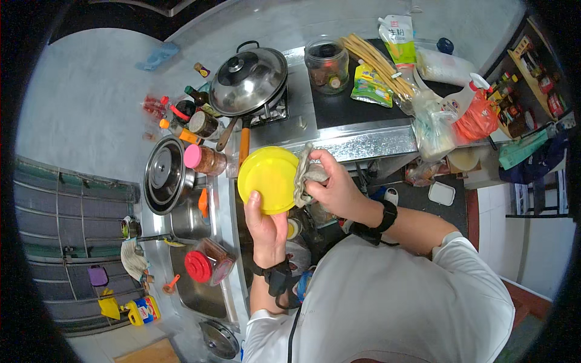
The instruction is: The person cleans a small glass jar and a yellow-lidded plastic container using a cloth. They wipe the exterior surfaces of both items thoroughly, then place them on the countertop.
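A round yellow plastic lid (268, 178) is held up in front of my chest, just off the counter edge. My left hand (267, 229) grips its lower rim, with the thumb over the face. Bunched in the fingers of my right hand (335, 186) is a grey cloth (305, 177), pressed against the lid's right rim. Part of the cloth is hidden behind my fingers. A clear jar with a red lid (199, 267) lies across the sink edge left of my left forearm. Near the lid's upper left stands a jar with a pink lid (204, 159).
A lidded wok (248, 81) sits on the gas stove, its wooden handle (244, 140) reaching towards me. Steel basins (164, 174) stand by the double sink (199, 299). An open glass jar (327, 66), dried sticks (376, 63) and food packets (372, 86) crowd the black cooktop.
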{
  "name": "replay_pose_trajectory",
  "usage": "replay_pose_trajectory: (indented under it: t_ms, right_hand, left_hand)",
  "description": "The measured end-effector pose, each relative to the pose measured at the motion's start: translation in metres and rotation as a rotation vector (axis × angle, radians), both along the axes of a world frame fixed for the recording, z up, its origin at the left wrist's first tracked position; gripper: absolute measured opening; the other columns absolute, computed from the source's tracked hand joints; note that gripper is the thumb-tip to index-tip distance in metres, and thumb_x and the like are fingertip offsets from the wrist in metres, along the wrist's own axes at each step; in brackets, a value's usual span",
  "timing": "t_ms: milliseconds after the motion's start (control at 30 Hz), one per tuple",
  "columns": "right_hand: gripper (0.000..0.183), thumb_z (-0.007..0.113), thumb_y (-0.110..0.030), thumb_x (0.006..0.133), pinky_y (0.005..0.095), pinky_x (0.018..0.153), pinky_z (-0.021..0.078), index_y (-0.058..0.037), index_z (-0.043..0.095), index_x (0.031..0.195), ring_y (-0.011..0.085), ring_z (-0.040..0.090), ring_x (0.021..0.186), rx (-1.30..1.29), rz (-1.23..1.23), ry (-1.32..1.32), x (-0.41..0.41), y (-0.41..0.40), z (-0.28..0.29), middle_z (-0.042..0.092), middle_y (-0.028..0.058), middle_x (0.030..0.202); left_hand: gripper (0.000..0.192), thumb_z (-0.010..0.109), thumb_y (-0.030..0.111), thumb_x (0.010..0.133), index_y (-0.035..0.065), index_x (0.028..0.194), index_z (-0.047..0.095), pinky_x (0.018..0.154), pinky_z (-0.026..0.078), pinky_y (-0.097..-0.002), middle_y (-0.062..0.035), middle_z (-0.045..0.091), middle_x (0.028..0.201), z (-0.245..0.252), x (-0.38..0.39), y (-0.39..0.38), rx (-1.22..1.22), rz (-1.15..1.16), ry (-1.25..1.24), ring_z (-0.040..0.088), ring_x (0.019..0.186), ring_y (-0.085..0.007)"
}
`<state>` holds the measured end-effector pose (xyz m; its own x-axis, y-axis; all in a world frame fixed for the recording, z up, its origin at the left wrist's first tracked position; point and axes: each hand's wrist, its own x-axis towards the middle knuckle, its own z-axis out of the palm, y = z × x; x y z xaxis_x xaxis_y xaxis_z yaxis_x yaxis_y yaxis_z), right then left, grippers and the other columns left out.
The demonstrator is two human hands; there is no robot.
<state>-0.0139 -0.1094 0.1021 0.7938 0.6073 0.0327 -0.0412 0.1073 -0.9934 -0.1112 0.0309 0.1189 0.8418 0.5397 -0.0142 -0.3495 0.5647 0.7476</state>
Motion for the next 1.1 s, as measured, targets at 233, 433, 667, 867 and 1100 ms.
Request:
replay_pose_trajectory:
  t_ms: [233, 433, 667, 867, 1100]
  right_hand:
    - [0.035, 0.067, -0.01, 0.087, 0.039, 0.073, 0.055, -0.002, 0.058, 0.119, 0.0341, 0.072, 0.087, -0.082, 0.002, -0.444, 0.029, -0.013, 0.02, 0.07, 0.0189, 0.093]
    - [0.032, 0.067, -0.008, 0.083, 0.0446, 0.077, 0.056, -0.0022, 0.064, 0.114, 0.0383, 0.07, 0.09, -0.158, 0.072, -0.791, 0.049, -0.013, 0.029, 0.072, 0.0198, 0.096]
    - [0.03, 0.067, -0.009, 0.077, 0.0437, 0.078, 0.0571, -0.0036, 0.069, 0.107, 0.0346, 0.071, 0.089, -0.1, 0.083, -0.998, 0.048, -0.001, 0.039, 0.073, 0.0163, 0.095]
    - [0.017, 0.063, -0.016, 0.082, 0.0379, 0.069, 0.0568, -0.0042, 0.067, 0.093, 0.0282, 0.071, 0.079, -0.14, 0.244, -1.314, 0.038, -0.001, 0.054, 0.07, 0.0109, 0.083]
    - [0.02, 0.06, -0.007, 0.088, 0.036, 0.078, 0.0571, -0.0015, 0.067, 0.106, 0.0279, 0.072, 0.09, -0.456, 0.346, -0.824, 0.056, -0.023, 0.026, 0.072, 0.011, 0.096]
  left_hand:
    - [0.059, 0.067, 0.025, 0.093, -0.0016, 0.142, 0.048, 0.109, 0.046, -0.045, -0.0157, 0.059, 0.136, -0.006, -0.012, 0.005, 0.155, -0.057, 0.111, 0.06, 0.125, -0.0285]
    - [0.038, 0.068, 0.01, 0.094, -0.0039, 0.128, 0.061, 0.099, 0.052, -0.0365, -0.0115, 0.069, 0.122, 0.003, -0.019, 0.021, 0.291, -0.144, 0.179, 0.067, 0.11, -0.0213]
    - [0.024, 0.071, 0.009, 0.092, -0.0019, 0.113, 0.07, 0.083, 0.054, -0.0288, -0.0038, 0.073, 0.103, 0.008, -0.02, 0.028, 0.568, -0.253, 0.417, 0.066, 0.091, -0.0109]
    - [0.018, 0.073, 0.009, 0.087, -0.0016, 0.101, 0.072, 0.074, 0.053, -0.0269, 0.0013, 0.071, 0.088, 0.006, -0.009, 0.025, 0.839, -0.348, 0.443, 0.062, 0.08, -0.0061]
    - [0.017, 0.076, 0.006, 0.085, -0.0036, 0.098, 0.072, 0.065, 0.05, -0.0272, -0.0031, 0.07, 0.081, 0.026, -0.023, 0.024, 0.985, -0.12, 0.431, 0.062, 0.07, -0.0094]
